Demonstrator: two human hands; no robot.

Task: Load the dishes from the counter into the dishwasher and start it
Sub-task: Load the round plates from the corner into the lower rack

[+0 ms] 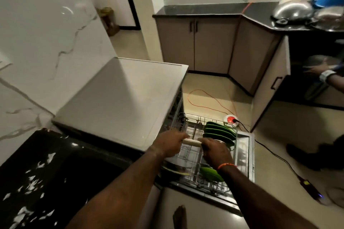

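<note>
Green plates (219, 133) — white-veined marble wall (46, 42)

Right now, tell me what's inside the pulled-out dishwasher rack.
Green plates stand in the rack; another green plate sits nearer. Both hands hide what lies beneath them.

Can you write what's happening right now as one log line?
left hand: grips pale rod-shaped handle | right hand: grips same handle | wire dishwasher rack: pulled out | green plates: upright in rack

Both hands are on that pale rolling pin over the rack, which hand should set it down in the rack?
Probably the left hand. It grips the pale wooden rolling pin over the bare part of the wire rack, while the right hand sits against the upright green plates.
</note>
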